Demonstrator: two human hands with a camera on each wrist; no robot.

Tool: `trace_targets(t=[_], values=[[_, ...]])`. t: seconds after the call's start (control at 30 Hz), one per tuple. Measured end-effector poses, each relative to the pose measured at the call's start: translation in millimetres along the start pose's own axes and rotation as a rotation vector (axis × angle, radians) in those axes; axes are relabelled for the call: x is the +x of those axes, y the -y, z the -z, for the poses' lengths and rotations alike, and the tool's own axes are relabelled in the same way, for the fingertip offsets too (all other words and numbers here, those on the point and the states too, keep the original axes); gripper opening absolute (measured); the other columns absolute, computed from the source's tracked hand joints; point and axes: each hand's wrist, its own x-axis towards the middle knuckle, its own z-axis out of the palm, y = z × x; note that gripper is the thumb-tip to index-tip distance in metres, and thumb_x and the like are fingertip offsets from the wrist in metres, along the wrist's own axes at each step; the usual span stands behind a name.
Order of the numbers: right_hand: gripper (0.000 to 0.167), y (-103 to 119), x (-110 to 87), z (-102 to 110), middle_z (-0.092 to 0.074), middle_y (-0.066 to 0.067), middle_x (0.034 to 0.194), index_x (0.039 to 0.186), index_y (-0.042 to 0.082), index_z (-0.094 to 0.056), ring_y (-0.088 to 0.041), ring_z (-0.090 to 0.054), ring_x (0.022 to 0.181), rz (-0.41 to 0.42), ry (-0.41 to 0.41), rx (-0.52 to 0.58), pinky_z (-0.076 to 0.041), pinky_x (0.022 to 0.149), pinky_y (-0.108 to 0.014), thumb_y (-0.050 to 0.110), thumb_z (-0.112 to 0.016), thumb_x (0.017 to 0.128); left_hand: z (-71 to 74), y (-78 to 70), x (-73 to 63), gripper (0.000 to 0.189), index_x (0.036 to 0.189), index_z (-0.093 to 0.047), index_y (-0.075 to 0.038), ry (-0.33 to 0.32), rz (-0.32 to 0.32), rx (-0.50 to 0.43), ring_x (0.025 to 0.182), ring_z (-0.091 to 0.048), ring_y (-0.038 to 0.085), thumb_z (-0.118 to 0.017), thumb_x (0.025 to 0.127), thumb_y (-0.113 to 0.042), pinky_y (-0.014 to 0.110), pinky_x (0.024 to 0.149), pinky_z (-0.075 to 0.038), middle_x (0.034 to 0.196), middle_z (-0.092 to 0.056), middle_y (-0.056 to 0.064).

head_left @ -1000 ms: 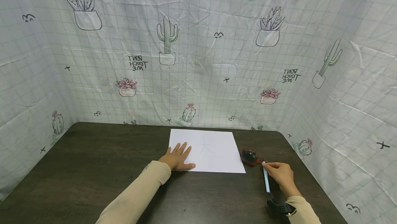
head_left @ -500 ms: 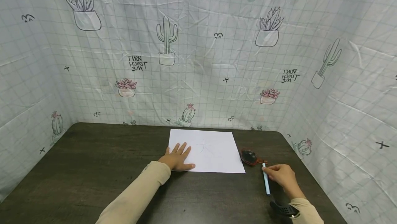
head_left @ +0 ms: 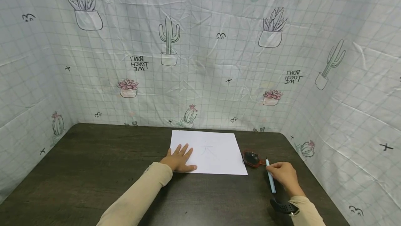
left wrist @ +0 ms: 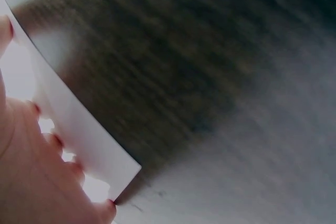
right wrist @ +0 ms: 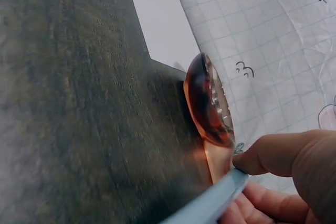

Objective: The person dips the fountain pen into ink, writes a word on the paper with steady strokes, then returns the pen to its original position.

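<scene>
A white sheet of paper [head_left: 220, 161] lies near the back of the dark table, bearing a thin drawn character [head_left: 206, 146]. My left hand [head_left: 180, 160] rests on the sheet's left side with fingers spread; the left wrist view shows its fingertips along the paper [left wrist: 100, 150]. Off to the right, my right hand [head_left: 283, 174] pinches a light blue pen [head_left: 271, 181] between thumb and fingers, its dark tip pointing toward the back. Just beyond the pen lies a glossy reddish-brown thing [head_left: 251, 158] with a dark oval head and slim handle; in the right wrist view small prongs line its head [right wrist: 205, 100].
The dark wooden table [head_left: 109, 177] stretches left and in front of the sheet. A wrinkled white cloth [head_left: 200, 66] printed with cacti surrounds its back and sides. A black watch strap [head_left: 283, 207] sits on the right wrist.
The right hand's fingers came down from the pen's far end and now hold it farther along. The pen has shifted toward the back and tilts more. The left hand and paper stay put.
</scene>
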Motion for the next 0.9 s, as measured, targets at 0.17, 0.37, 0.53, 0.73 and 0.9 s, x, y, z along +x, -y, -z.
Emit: trace_targets(t=[0.17,0.37,0.53,0.73,0.9], values=[[0.030,0.0,5.6,-7.1,-0.069,-0.016,0.083,0.085,-0.002,-0.074,-0.033,-0.059,0.078,-0.002,-0.064,-0.020,-0.040,0.057,-0.034,0.027,-0.070,0.081,-13.4,13.1,14.5,0.092,0.155,-0.017,-0.020,-0.020,-0.022,0.003,0.147,-0.004,0.035,-0.039,0.086,-0.076,0.065,0.111,-0.004,0.162,-0.006,0.009],[0.031,-2.6,7.5,-14.4,-0.068,-0.024,0.093,0.085,-0.002,-0.075,-0.038,-0.057,0.084,-0.016,-0.101,-0.015,-0.038,0.058,-0.035,0.029,-0.070,0.082,-14.2,13.0,16.3,0.089,0.155,-0.017,-0.021,-0.017,-0.010,0.006,0.147,-0.003,0.034,-0.041,0.087,-0.073,0.064,0.112,-0.004,0.162,-0.006,0.007],[0.036,-2.7,7.9,-15.1,-0.067,-0.026,0.100,0.086,-0.001,-0.075,-0.042,-0.056,0.090,-0.028,-0.107,-0.006,-0.039,0.062,-0.040,0.035,-0.071,0.083,-6.7,5.6,9.0,0.084,0.155,-0.019,-0.019,-0.013,0.006,0.011,0.147,-0.004,0.033,-0.044,0.090,-0.066,0.062,0.113,-0.005,0.162,-0.007,0.007],[0.045,-3.0,7.2,-14.4,-0.067,-0.025,0.098,0.089,-0.003,-0.074,-0.040,-0.057,0.090,-0.035,-0.094,0.006,-0.041,0.061,-0.037,0.042,-0.072,0.082,8.1,-6.6,-9.3,0.083,0.154,-0.021,-0.015,-0.002,0.002,-0.008,0.147,-0.007,0.035,-0.046,0.092,-0.063,0.063,0.112,-0.006,0.161,-0.010,0.010],[0.045,-3.8,6.4,-13.5,-0.068,-0.024,0.097,0.091,-0.004,-0.074,-0.038,-0.058,0.089,-0.024,-0.094,-0.006,-0.041,0.060,-0.035,0.041,-0.071,0.083,6.2,-5.2,-5.4,0.084,0.155,-0.019,-0.017,0.009,0.011,-0.007,0.147,-0.005,0.033,-0.044,0.091,-0.065,0.062,0.113,-0.005,0.161,-0.008,0.009]])
